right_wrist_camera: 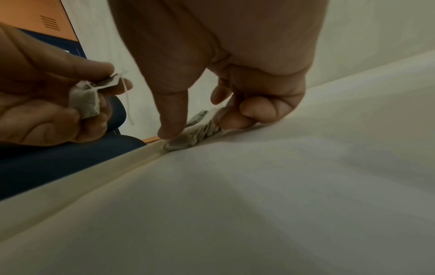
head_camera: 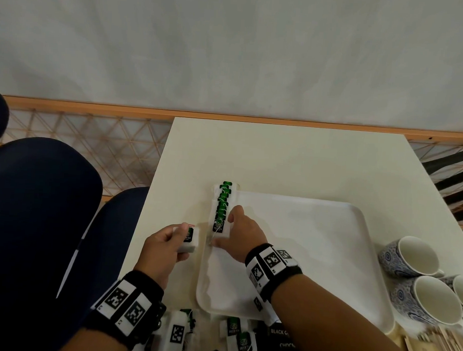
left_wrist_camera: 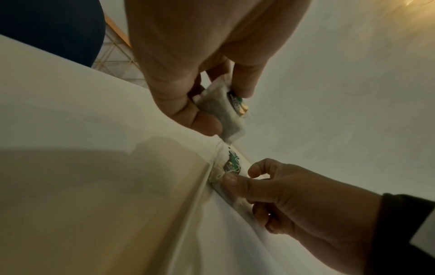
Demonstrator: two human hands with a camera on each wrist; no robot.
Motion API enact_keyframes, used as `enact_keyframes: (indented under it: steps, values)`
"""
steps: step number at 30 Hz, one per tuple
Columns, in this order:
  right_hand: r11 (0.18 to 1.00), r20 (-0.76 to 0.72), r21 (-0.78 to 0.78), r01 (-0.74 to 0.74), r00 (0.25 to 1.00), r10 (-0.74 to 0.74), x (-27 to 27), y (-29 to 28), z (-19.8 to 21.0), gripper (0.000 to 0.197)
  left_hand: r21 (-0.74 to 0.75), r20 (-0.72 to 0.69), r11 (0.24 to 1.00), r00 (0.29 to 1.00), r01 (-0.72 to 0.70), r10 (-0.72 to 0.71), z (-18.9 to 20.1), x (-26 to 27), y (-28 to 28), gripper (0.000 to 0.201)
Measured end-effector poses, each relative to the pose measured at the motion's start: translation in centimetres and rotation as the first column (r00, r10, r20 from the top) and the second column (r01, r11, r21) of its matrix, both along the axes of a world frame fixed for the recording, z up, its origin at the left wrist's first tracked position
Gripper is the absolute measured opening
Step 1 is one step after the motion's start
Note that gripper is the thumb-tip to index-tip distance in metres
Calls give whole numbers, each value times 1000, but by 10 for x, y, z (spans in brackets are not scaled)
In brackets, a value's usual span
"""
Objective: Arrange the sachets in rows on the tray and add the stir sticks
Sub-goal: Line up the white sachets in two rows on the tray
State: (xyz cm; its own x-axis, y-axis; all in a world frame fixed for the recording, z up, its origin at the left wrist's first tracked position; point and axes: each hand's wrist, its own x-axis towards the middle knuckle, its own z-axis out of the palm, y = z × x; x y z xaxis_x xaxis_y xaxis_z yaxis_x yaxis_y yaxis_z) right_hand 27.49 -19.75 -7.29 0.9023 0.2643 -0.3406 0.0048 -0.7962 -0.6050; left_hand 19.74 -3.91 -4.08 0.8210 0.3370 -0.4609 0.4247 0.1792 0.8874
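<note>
A white tray (head_camera: 327, 259) lies on the cream table (head_camera: 279, 156). A row of overlapping green-tagged tea sachets (head_camera: 222, 204) runs along the tray's left edge. My right hand (head_camera: 229, 229) is at the row's near end, thumb pressed on the nearest sachet (right_wrist_camera: 181, 144) and fingers curled against its far side. My left hand (head_camera: 181, 239) hovers just left of the tray and pinches a single sachet (head_camera: 190, 238) between thumb and fingers; its string dangles in the right wrist view. Stir sticks (head_camera: 440, 346) lie at the bottom right, off the tray.
Several loose sachets (head_camera: 234, 332) and a dark packet (head_camera: 279, 336) lie at the near table edge, below the tray. Three blue-patterned cups (head_camera: 412, 257) stand right of the tray. Dark blue chairs (head_camera: 38, 206) are on the left, beside the table.
</note>
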Motion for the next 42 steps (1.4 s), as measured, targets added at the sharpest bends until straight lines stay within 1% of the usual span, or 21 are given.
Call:
enact_keyframes:
  steps: [1,3,5,6,8,11,14,16,19,26,28,30,32,36,39,42]
  values:
    - [999,24,40,4,1000,-5,-1,0,3,52,3,0,1000,1000,2,-2,0,0,0,21]
    - [983,55,180,-20,998,10,-6,1,9,37,-7,-5,1000,1000,2,-2,1,-1,0,21]
    - [943,24,325,-75,997,71,-13,2,16,29,-29,-6,999,1000,19,-19,2,0,-3,21]
    - [923,-4,372,-100,994,109,-16,2,18,26,-38,-2,999,999,38,-38,3,0,-5,21]
    - [907,-28,402,-127,988,151,-22,3,17,25,-45,2,995,996,88,-88,6,1,-10,21]
    - [927,5,354,-120,992,127,-24,1,11,24,-20,-4,992,992,124,-124,6,1,-16,22]
    - [972,3,222,-84,996,85,-22,-5,3,30,50,-26,996,997,68,-67,1,2,-12,24]
    - [990,-21,129,-60,998,64,-20,-8,-2,32,69,-31,997,999,24,-22,-2,2,-6,24]
    - [998,-54,68,-16,998,20,-14,-7,-5,34,78,-24,997,1000,-3,5,-4,2,0,24]
    - [999,-55,-1,39,998,-39,-7,3,-2,37,83,-15,997,1000,-12,14,-4,0,4,24]
    - [996,-71,31,85,994,-83,-9,4,1,33,85,-21,996,1000,-21,22,-4,-2,6,25]
    - [992,-96,77,96,991,-89,-13,3,2,46,81,-25,996,999,-31,33,-4,-3,8,25]
    - [995,-98,82,55,994,-46,-15,2,3,57,80,-29,996,999,-39,41,-4,-5,10,25]
    - [999,-66,32,18,998,-16,-14,3,-1,57,94,-41,995,999,-27,31,-4,-6,12,24]
    - [1000,-66,22,19,998,-17,-12,6,-3,58,151,-42,988,999,16,-10,-2,-8,14,22]
    - [1000,-50,13,7,999,-6,-15,5,-2,58,288,-55,951,993,117,-106,1,-16,20,18]
